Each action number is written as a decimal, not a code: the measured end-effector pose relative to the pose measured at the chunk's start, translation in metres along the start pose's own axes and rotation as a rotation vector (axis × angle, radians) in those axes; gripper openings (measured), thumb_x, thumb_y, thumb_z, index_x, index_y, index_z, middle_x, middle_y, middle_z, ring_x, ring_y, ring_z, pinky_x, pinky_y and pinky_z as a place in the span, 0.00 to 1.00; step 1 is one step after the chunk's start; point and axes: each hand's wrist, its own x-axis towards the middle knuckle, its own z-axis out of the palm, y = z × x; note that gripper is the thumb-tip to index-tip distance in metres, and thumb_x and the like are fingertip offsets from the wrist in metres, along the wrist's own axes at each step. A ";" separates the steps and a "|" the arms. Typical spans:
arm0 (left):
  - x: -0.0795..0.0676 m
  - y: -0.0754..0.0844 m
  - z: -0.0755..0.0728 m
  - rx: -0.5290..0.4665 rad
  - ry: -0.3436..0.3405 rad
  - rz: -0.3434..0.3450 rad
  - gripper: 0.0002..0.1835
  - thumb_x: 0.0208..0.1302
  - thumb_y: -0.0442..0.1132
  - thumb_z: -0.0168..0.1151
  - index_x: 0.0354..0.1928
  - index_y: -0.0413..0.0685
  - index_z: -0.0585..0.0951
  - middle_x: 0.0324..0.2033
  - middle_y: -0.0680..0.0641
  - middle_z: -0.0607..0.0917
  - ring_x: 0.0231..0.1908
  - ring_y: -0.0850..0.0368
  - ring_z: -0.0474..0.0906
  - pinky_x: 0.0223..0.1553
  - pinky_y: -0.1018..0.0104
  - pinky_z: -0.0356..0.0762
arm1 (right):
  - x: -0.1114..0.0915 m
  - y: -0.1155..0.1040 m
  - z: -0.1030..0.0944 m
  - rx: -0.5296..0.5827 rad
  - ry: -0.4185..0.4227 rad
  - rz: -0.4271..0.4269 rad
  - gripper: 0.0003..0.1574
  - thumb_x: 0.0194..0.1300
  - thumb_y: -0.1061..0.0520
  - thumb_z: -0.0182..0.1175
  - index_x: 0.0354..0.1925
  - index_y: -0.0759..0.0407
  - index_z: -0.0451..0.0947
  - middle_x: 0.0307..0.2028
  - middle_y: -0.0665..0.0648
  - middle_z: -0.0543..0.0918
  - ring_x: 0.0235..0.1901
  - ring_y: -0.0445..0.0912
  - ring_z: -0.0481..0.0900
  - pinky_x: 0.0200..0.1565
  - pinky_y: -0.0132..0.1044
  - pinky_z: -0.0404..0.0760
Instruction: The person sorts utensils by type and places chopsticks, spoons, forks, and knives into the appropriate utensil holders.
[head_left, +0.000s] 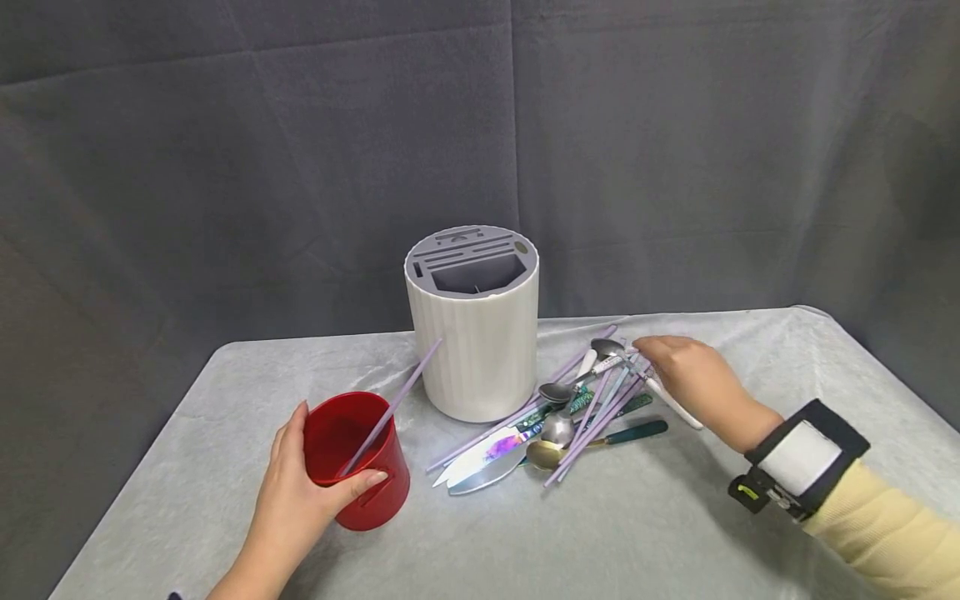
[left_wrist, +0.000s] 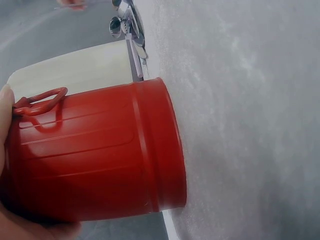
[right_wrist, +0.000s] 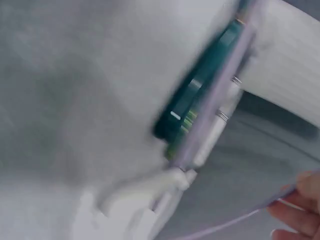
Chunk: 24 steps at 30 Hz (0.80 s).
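In the head view my left hand (head_left: 303,483) grips a red bucket (head_left: 386,487) at its rim, thumb on the near side and fingers on the far left. One light purple straw (head_left: 405,392) leans inside it. The left wrist view shows the bucket's small wire handle (left_wrist: 47,102) and its base close over the table. My right hand (head_left: 693,379) is at the right end of a heap of cutlery and straws. In the right wrist view its fingertips (right_wrist: 300,210) pinch a thin purple straw (right_wrist: 225,226).
A white ribbed holder (head_left: 476,358) with a grey slotted top stands behind the heap. Knives (head_left: 480,454), a green-handled spoon (head_left: 637,432), other spoons (head_left: 558,429) and several straws (head_left: 600,425) overlap on the grey cloth. A dark curtain (head_left: 637,167) hangs behind the table.
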 end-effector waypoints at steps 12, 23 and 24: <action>-0.001 0.001 -0.001 -0.002 -0.004 -0.015 0.58 0.42 0.56 0.71 0.68 0.42 0.46 0.60 0.39 0.60 0.55 0.42 0.60 0.45 0.42 0.72 | 0.035 -0.032 -0.076 0.461 0.388 0.311 0.14 0.53 0.73 0.59 0.40 0.66 0.79 0.37 0.60 0.83 0.40 0.39 0.79 0.44 0.23 0.72; 0.000 0.001 -0.001 -0.012 -0.018 -0.025 0.59 0.43 0.58 0.71 0.69 0.43 0.45 0.61 0.39 0.60 0.55 0.42 0.59 0.46 0.43 0.72 | 0.062 -0.113 -0.095 1.231 0.559 0.065 0.14 0.53 0.81 0.51 0.41 0.86 0.68 0.38 0.68 0.81 0.39 0.57 0.79 0.43 0.39 0.78; 0.000 0.001 -0.001 -0.012 -0.021 -0.028 0.59 0.43 0.58 0.70 0.69 0.43 0.45 0.61 0.39 0.59 0.55 0.42 0.59 0.46 0.43 0.72 | 0.065 -0.119 -0.095 1.251 0.546 0.053 0.14 0.53 0.80 0.51 0.41 0.85 0.68 0.38 0.68 0.81 0.39 0.57 0.79 0.43 0.40 0.78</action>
